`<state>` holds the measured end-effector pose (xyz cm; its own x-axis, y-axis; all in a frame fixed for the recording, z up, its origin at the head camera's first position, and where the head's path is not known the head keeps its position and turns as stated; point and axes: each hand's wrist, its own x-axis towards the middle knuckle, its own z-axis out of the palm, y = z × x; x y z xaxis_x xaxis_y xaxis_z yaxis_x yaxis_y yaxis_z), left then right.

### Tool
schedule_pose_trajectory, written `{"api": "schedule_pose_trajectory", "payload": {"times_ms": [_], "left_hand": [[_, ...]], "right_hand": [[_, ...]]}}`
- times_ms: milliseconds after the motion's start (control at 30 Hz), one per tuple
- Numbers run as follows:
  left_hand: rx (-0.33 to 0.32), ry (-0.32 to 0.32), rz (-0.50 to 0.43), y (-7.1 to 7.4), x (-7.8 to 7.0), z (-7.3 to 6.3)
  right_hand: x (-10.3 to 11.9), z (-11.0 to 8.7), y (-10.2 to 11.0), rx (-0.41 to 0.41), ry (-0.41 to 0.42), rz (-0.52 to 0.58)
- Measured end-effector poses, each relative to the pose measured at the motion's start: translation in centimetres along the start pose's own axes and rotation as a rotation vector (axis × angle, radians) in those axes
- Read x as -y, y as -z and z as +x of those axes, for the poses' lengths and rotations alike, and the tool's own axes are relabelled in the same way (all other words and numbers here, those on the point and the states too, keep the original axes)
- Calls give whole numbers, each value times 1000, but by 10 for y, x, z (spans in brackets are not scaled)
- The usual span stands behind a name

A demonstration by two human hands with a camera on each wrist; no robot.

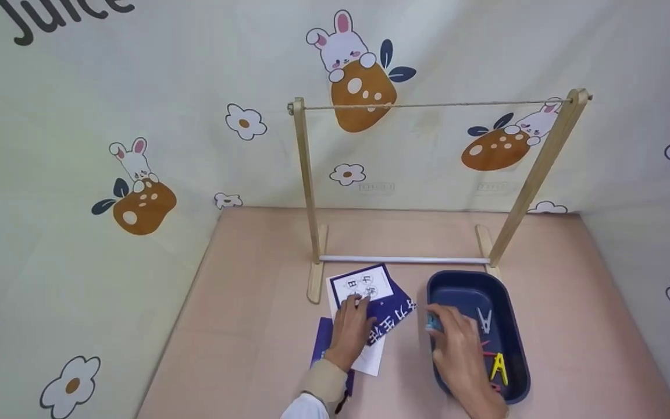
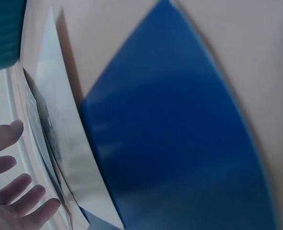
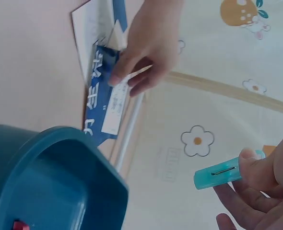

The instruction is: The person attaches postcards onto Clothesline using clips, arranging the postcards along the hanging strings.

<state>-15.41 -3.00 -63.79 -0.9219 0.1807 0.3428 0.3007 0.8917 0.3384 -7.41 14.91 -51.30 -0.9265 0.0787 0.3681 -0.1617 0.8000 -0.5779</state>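
In the head view my left hand hovers over or rests on a pile of cards; contact is unclear. Its fingers look loosely bent and spread in the left wrist view. The top blue card carries white characters and a white printed panel. Beneath it lie a white sheet and another blue card, which looms large in the left wrist view. My right hand pinches a teal clothespin between thumb and fingers, above the left rim of a dark blue bin.
Inside the bin lie a grey clothespin, a yellow one and some red pieces. Behind stands a wooden frame with a string across its top and a white bar low down. Printed cloth walls surround the table.
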Motion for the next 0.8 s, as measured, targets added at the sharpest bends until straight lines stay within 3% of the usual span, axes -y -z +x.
{"api": "schedule_pose_trajectory", "payload": {"times_ms": [400, 633, 800], "left_hand": [[5, -52, 184, -10, 15, 15], [92, -44, 162, -7, 22, 16], [63, -86, 170, -9, 26, 14]], "right_hand": [[14, -10, 10, -63, 50, -10], [23, -16, 17, 51, -57, 21], [22, -20, 18, 79, -81, 41]]}}
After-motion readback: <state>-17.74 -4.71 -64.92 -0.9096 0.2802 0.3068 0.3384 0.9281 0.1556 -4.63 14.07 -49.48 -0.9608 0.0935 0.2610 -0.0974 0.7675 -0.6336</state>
